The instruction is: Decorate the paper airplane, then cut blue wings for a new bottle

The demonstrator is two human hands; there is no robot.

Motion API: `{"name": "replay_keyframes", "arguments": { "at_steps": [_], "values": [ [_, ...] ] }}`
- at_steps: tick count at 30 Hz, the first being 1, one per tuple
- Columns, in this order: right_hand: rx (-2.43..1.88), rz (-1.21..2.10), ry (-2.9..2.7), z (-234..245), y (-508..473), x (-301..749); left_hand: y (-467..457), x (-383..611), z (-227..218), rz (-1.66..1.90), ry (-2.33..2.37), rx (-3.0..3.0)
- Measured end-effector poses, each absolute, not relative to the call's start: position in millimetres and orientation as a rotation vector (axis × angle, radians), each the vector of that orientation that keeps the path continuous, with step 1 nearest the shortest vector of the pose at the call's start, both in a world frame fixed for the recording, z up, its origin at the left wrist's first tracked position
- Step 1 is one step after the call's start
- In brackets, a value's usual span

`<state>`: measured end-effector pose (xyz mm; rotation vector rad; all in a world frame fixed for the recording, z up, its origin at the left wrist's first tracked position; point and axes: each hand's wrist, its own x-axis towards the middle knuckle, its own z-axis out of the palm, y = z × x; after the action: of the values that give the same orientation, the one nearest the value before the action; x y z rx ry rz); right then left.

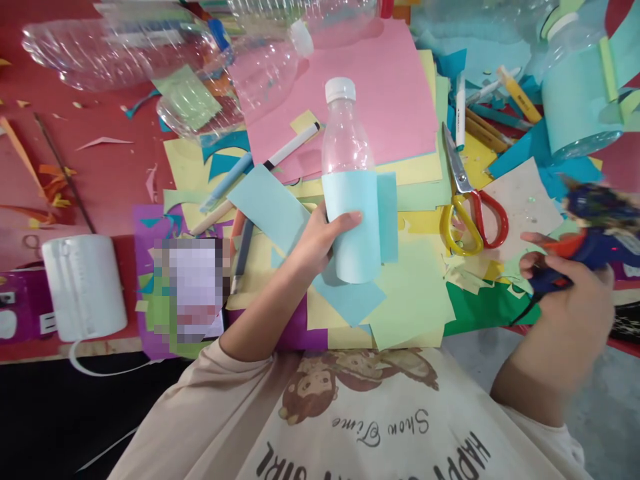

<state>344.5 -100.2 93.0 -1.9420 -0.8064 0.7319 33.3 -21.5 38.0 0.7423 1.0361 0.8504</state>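
Observation:
My left hand point(320, 237) is closed round a small clear plastic bottle point(346, 140) with a white cap, held upright over the table. A light blue paper sleeve point(357, 227) wraps the bottle's lower half, and one flap sticks out on its right. My right hand point(565, 293) grips a dark blue glue gun point(595, 233) with an orange trigger at the right edge; the gun is blurred. Its nozzle points left, well apart from the bottle.
Pink, yellow, green and blue paper sheets point(380, 93) cover the red table. Scissors point(467, 203) with yellow and red handles lie right of the bottle. Empty clear bottles point(125, 50) lie at the back left. A white tape roll point(85, 287) sits front left. Markers point(290, 147) lie about.

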Motion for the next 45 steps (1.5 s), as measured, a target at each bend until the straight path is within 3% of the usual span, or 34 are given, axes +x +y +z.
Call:
{"name": "replay_keyframes", "arguments": {
  "at_steps": [10, 23, 45],
  "values": [
    [-1.496, 1.431, -0.972, 78, -77, 305, -31, 25, 33, 0.818, 1.206, 0.682],
    [-1.537, 1.563, -1.183, 68, -49, 289, -34, 29, 39, 0.783, 1.180, 0.687],
    [-1.690, 1.499, -1.281, 63, -37, 281, -35, 29, 39, 0.770, 1.200, 0.706]
  ]
}}
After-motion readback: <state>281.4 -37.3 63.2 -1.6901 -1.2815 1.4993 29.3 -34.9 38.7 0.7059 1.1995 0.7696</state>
